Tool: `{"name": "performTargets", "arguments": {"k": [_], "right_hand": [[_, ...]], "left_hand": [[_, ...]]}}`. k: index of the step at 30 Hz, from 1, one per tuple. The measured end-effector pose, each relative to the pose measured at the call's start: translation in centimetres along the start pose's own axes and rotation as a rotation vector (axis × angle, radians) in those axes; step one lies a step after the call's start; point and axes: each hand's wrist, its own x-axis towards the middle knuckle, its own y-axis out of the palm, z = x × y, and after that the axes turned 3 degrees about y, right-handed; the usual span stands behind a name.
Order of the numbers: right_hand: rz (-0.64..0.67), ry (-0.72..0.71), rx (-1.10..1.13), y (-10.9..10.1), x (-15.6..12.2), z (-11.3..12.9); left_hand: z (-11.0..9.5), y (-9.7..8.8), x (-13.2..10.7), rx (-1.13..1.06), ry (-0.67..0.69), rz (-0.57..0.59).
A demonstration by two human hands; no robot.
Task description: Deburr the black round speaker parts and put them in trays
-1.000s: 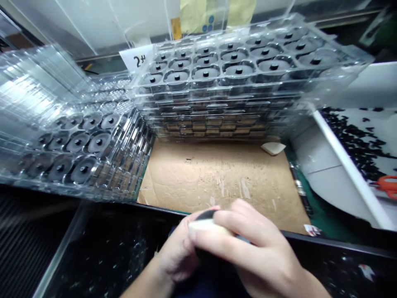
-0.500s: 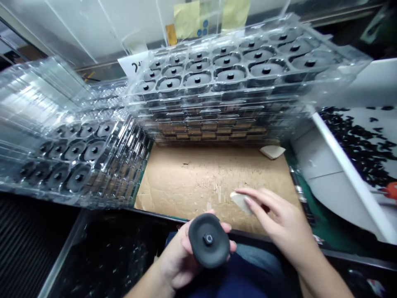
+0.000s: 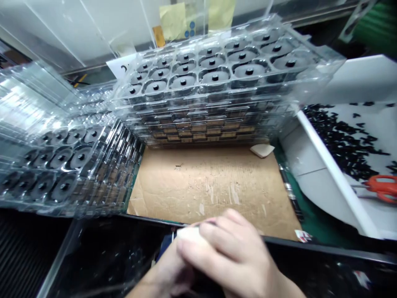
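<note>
Not much of the person in shot, tbh. Two bare hands sit at the bottom edge. The right hand (image 3: 229, 256) shows its whole back, with rounded knuckles and fairly slim fingers (image 3: 217, 238); the nails are too blurred to judge. The left hand (image 3: 164, 275) is mostly covered by it, so only the heel and a bit of wrist show. The right forearm (image 3: 288, 289) and the left forearm (image 3: 139, 291) both run bare to the frame edge. The only clothing I can spot is a sliver of dark blue cloth (image 3: 163, 252) just left of the hands, and I can't tell which garment. It's all a bit motion-blurred.
</note>
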Motion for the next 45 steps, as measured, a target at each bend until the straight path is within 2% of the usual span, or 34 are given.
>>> {"name": "performTargets", "arguments": {"k": [1, 3, 6, 8, 10, 12, 15, 17, 19, 21, 23, 24, 25, 27, 30, 33, 35, 37, 39, 40, 43, 45], "right_hand": [[0.094, 0.018, -0.009, 0.2, 0.3, -0.6], [0.195, 0.197, -0.094, 0.5, -0.2, -2.7], [0.091, 0.494, -0.174, 1.3, -2.9, -6.7], [0.025, 0.583, -0.132, 2.1, -5.0, -8.6], [0.042, 0.598, -0.110, 2.9, -6.5, -9.4], [0.058, 0.609, -0.105, 3.2, -6.8, -8.7], [-0.017, 0.595, -0.129, 3.2, -4.6, -5.2], [-0.108, 0.469, -0.092, 3.0, -2.2, -2.1], [-0.123, 0.317, 0.031, 2.9, -0.3, 0.3], [0.028, 0.275, 0.166, 2.5, 0.3, 1.3], [0.211, 0.342, 0.208, 2.1, -0.5, 0.4], [0.246, 0.410, 0.179, 1.9, -1.3, -0.6], [0.218, 0.495, 0.128, 2.0, -2.3, -1.9], [0.079, 0.654, 0.006, 2.7, -4.2, -4.7], [-0.026, 0.713, -0.090, 4.6, -6.0, -7.4], [-0.104, 0.684, -0.157, 5.9, -5.9, -7.1], [-0.157, 0.647, -0.173, 6.2, -5.2, -5.7], [-0.152, 0.582, -0.155, 6.2, -4.6, -4.0], [-0.099, 0.514, -0.126, 6.3, -4.3, -2.7], [-0.066, 0.488, -0.116, 6.5, -4.3, -2.3], [0.007, 0.461, -0.110, 6.6, -4.6, -1.5], [0.026, 0.467, -0.120, 6.4, -4.9, -0.9]], "left_hand": [[0.1, 0.0, 0.0, -0.009, 0.012, -0.017], [0.0, -0.1, 0.0, -0.065, 0.046, -0.077], [-0.2, -0.4, 0.1, -0.166, 0.109, -0.135], [-0.3, -0.7, 0.2, -0.231, 0.140, -0.118], [-0.3, -0.9, 0.2, -0.267, 0.146, -0.113], [-0.3, -0.9, 0.3, -0.273, 0.149, -0.125], [-0.2, -0.5, 0.5, -0.254, 0.178, -0.151], [-0.2, 0.0, 0.5, -0.229, 0.199, -0.179], [-0.5, 0.2, 0.3, -0.202, 0.202, -0.198], [-0.9, 0.1, 0.0, -0.180, 0.210, -0.216], [-1.4, -0.4, -0.5, -0.171, 0.236, -0.224], [-1.5, -0.7, -0.7, -0.178, 0.247, -0.216], [-1.6, -1.0, -0.9, -0.197, 0.252, -0.194], [-1.7, -1.4, -1.1, -0.248, 0.245, -0.104], [-1.5, -1.5, -1.3, -0.325, 0.233, 0.091], [-1.2, -1.3, -1.6, -0.367, 0.217, 0.244], [-1.1, -1.5, -1.9, -0.379, 0.213, 0.300], [-1.1, -2.0, -2.1, -0.369, 0.245, 0.327], [-1.2, -2.9, -2.4, -0.248, 0.391, 0.319], [-1.4, -3.4, -2.5, -0.109, 0.507, 0.296], [-1.9, -4.8, -3.0, 0.514, 0.881, 0.191], [-2.3, -5.5, -3.3, 0.835, 1.016, 0.133]]}}
